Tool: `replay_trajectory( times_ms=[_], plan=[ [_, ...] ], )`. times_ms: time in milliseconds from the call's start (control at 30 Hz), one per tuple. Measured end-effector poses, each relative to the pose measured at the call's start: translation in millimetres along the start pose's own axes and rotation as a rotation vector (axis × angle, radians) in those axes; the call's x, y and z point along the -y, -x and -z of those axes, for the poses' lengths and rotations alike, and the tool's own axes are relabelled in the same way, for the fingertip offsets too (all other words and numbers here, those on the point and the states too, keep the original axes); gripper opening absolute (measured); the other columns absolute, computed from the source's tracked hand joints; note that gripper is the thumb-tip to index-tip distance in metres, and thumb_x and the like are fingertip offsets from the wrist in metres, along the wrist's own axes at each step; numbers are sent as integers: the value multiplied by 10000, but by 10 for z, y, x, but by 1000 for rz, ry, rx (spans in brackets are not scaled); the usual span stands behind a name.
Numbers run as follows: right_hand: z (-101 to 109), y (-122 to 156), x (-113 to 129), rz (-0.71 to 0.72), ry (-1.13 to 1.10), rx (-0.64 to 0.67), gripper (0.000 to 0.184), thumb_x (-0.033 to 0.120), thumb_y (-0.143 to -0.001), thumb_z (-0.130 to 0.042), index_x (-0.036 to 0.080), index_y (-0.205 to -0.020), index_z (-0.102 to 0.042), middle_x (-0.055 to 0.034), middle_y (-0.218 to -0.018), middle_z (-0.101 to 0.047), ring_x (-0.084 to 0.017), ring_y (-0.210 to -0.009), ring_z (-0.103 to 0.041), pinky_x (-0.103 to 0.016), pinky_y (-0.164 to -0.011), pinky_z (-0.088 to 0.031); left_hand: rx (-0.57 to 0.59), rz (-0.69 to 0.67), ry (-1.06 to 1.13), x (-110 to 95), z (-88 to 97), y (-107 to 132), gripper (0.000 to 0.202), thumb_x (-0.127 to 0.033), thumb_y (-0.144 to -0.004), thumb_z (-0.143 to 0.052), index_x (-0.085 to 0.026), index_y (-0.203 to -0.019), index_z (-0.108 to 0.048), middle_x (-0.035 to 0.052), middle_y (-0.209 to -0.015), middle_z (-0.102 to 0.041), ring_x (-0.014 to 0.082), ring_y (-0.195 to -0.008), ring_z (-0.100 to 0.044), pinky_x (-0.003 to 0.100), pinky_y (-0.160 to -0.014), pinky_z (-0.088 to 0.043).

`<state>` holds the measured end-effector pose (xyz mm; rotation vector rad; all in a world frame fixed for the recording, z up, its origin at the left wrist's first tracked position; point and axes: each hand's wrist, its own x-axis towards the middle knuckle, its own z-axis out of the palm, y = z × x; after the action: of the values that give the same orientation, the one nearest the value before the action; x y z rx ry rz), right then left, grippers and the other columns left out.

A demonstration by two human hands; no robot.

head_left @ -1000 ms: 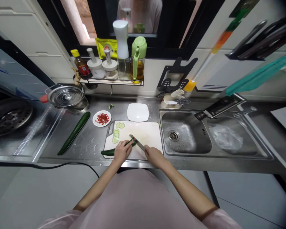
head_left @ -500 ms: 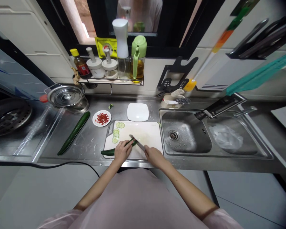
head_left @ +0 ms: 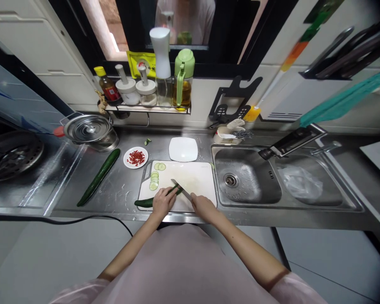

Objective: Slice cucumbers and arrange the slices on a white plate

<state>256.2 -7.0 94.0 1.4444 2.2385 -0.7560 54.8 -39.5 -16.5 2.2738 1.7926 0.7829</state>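
Observation:
A cucumber (head_left: 143,203) lies along the front of the white cutting board (head_left: 202,173), and my left hand (head_left: 163,202) is closed over its middle, hiding part of it. My right hand (head_left: 204,207) grips a kitchen knife (head_left: 181,188) by its handle. The blade slants across the cucumber's right end, close to my left fingertips; whether it has cut in, I cannot tell. Several cucumber slices (head_left: 154,180) lie in a row at the board's left, with more thin slices (head_left: 160,166) just above them.
A whole cucumber (head_left: 99,177) lies left of the board. Behind are a plate of chopped red pieces (head_left: 127,160), a white square dish (head_left: 183,149) and a lidded steel pot (head_left: 104,141). The sink (head_left: 250,185) adjoins the board's right. Bottles stand on a rack (head_left: 152,109).
Both hands, the knife and the cucumber stay nearly in place. The whole view has shifted very slightly.

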Motion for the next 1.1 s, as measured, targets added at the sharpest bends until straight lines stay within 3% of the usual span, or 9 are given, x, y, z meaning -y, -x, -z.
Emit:
replay_trajectory(
  times_ms=[1100],
  plan=[
    [-99,-158,31,17,14,-22,249,169,-935,-325,160,-1124,-488,-134,-984,-665,-219,-917,-628,-272,-694,-376,9,3,-16,-6,11,-16,359,-293,-918,-494,-318,-1263,-591,45,-1152,-632,195,-992,-541,357,-863,-496]
  ],
)
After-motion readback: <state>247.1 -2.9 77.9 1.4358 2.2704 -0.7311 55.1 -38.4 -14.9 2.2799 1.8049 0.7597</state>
